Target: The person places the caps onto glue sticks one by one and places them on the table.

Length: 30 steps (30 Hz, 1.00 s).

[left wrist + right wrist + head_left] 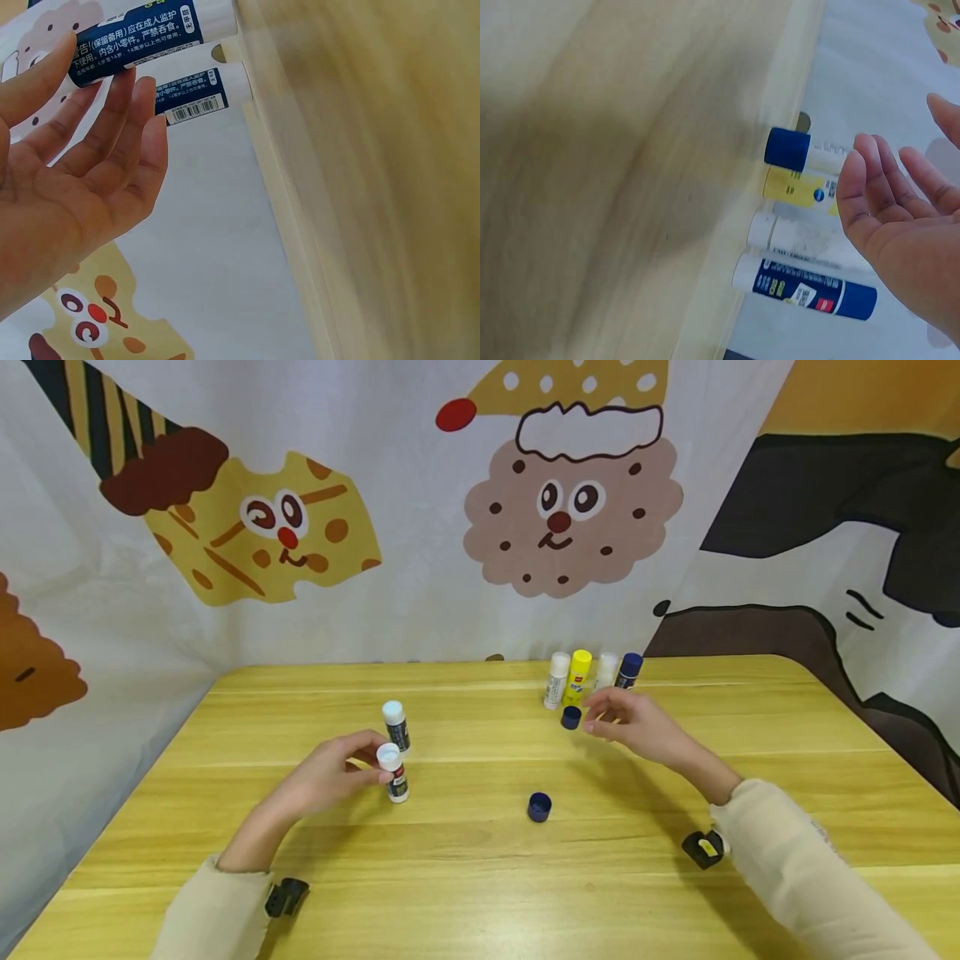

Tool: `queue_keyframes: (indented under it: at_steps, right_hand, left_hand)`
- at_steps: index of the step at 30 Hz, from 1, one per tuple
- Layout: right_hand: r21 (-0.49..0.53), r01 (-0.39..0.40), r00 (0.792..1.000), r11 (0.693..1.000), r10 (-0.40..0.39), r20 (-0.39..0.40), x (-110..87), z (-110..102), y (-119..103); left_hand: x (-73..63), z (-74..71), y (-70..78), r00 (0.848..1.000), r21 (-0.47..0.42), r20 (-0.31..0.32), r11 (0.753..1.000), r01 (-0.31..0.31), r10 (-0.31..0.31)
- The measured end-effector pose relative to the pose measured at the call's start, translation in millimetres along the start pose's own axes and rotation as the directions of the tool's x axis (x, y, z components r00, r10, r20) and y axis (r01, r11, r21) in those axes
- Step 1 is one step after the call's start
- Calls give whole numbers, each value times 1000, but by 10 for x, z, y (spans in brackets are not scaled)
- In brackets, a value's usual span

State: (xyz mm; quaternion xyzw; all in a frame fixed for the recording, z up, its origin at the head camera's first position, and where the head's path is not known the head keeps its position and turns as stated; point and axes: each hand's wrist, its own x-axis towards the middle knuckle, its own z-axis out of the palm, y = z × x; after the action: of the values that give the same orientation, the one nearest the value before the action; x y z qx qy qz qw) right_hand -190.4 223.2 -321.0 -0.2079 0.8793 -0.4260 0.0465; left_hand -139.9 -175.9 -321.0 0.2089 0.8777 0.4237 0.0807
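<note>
My left hand (337,777) pinches a glue stick (398,787) with a dark blue label between thumb and fingers. It is upright on the wooden table, its white top (389,756) showing. Just behind stands a similar glue stick (401,735) with a white top. My right hand (637,722) hovers beside a dark blue cap (572,717), fingers loosely bent and holding nothing. Behind that cap stand a white glue stick (556,681), a yellow glue stick (577,677), another white glue stick (810,244) and a blue-capped glue stick (802,289). The right hand partly hides this row in the head view.
A second dark blue cap (539,807) lies nearer on the wooden table (450,877), between the hands. Behind the table's far edge hangs a white cloth (412,610) printed with cartoon figures.
</note>
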Motion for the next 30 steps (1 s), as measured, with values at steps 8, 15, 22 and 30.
queue_keyframes:
  at_steps: [8, 15, 22, 30]
  right_hand:
    - [18, 63, 990, 998, -65, 122, -14, 129, -54]
    - [71, 63, 962, 995, -80, 263, -23, 233, -35]
    - [108, 85, 941, 991, -115, 317, -39, 323, -54]
    - [110, 85, 922, 990, -120, 367, -53, 387, -86]
  left_hand:
    - [-3, 11, 29, 1000, 8, -12, 1000, -5, 5]
    - [5, 35, 48, 1000, 8, -17, 1000, -11, 11]
    - [4, 45, 77, 999, 11, -22, 1000, -24, 24]
    - [4, 48, 96, 999, 11, -25, 999, -37, 37]
